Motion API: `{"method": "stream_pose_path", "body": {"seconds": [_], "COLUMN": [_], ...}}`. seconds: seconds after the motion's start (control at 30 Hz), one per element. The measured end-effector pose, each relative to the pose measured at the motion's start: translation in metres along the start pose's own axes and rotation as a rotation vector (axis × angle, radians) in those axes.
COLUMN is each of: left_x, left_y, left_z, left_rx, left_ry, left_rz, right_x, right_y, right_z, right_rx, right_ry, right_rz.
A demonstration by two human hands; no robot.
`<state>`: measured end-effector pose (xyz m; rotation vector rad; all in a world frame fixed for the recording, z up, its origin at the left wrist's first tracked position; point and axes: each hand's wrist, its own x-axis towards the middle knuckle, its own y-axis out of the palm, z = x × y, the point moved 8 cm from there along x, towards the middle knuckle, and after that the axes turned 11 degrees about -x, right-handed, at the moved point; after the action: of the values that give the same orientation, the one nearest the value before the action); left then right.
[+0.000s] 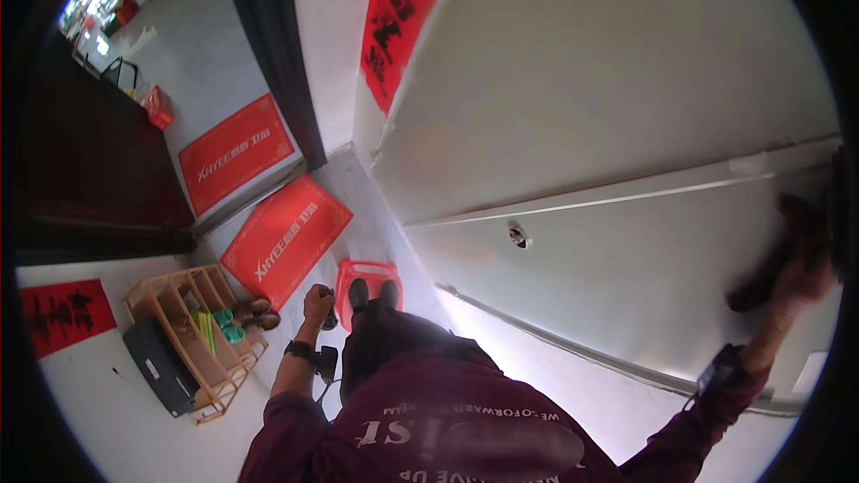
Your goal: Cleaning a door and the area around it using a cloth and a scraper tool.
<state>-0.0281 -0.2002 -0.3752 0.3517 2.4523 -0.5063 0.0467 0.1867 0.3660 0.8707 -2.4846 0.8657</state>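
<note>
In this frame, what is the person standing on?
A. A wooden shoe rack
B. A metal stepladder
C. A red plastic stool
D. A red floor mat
C: both dark shoes rest on the seat of the red plastic stool, which stands beside the pale door. The wooden shoe rack and the red floor mat lie off to the person's left, apart from the feet.
</note>
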Motion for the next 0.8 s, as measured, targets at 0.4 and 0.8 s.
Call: {"method": "stream_pose_path", "body": {"seconds": [0.4, 0.8], "left_x": [-0.084, -0.101], "left_y": [-0.047, -0.080], "left_z": [0.064, 0.069], "left_rx": [0.047, 0.016], "left_ry": [-0.162, -0.169], "left_rz": [-0.096, -0.159], "right_x": [-0.034, -0.034], "right_y": [0.148, 0.143], "right_z": [0.172, 0.177], "right_rx": [-0.020, 0.119], "right_ry": [-0.112, 0.021], "right_rz": [0.441, 0.384]}}
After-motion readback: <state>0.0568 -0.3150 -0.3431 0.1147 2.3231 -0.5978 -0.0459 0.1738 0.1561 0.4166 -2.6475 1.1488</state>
